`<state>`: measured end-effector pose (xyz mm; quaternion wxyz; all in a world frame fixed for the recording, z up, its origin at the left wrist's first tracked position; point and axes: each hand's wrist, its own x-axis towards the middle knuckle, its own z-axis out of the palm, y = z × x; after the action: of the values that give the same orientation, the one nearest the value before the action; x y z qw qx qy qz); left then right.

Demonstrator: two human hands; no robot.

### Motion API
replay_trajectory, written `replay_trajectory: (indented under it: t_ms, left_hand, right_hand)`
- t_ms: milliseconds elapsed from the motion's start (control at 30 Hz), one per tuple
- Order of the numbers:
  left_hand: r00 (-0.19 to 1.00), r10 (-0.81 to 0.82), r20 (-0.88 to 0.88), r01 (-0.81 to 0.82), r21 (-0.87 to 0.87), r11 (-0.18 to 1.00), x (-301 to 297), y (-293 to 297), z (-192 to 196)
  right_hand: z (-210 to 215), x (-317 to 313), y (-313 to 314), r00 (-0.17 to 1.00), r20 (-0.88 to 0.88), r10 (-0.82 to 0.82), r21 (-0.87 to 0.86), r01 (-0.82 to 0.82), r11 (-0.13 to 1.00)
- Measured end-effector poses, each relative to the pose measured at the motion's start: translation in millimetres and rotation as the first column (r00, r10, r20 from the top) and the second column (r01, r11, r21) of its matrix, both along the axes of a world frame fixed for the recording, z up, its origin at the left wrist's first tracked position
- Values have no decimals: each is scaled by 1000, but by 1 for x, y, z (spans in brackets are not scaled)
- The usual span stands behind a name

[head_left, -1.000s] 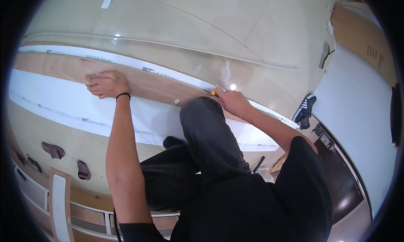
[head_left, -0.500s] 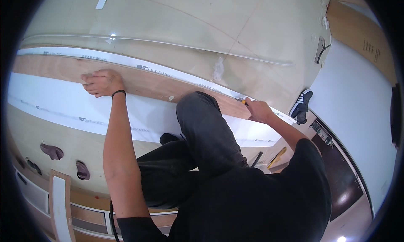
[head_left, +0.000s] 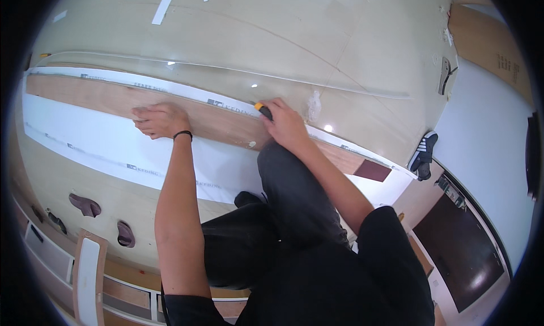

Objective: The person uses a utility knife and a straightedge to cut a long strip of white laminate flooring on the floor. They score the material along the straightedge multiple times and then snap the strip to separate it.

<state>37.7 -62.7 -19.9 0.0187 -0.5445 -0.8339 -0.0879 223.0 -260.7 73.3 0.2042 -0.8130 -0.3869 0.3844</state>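
A long wooden strip [head_left: 221,125] lies along a white sheet [head_left: 187,166] with printed marks, leaving a narrow white band beyond its far edge. My left hand [head_left: 164,121] presses on the strip left of the middle, its fingers somewhat spread and bent at the tips. A yellow and black utility knife [head_left: 264,111] is gripped in my right hand [head_left: 287,123], at the strip's far edge. Its blade is too small to make out. My bent knee [head_left: 294,173] rests close to the strip, just below my right hand.
Beyond the sheet a thin pale strip [head_left: 226,67] lies on the floor, with white offcuts [head_left: 164,6] farther off. A sneaker [head_left: 423,153] is by the sheet's right end. Purple slippers [head_left: 126,234] and a wood-framed cabinet piece [head_left: 89,278] are at lower left. Cardboard [head_left: 490,54] stands at right.
My right hand has moved left along the strip's far edge with the knife, from near the right end to the middle. My left hand stays pressed on the strip. The view has shifted slightly.
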Motion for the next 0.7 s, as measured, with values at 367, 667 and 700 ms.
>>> replay_trajectory:
  t_ms: [367,667,700]
  left_hand:
    - [999,24,26,-23,-54,998,7,-2,12]
    - [713,-238,-660,28,-313,949,-10,0,-20]
    - [963,-99,-249,120,71,990,-9,-1,-18]
  right_hand:
    - [-17,-9,39,998,20,52,12,-53,999]
    - [-8,-23,42,992,120,-37,-22,40,999]
    - [-2,-32,43,973,232,7,-3,-6,1000]
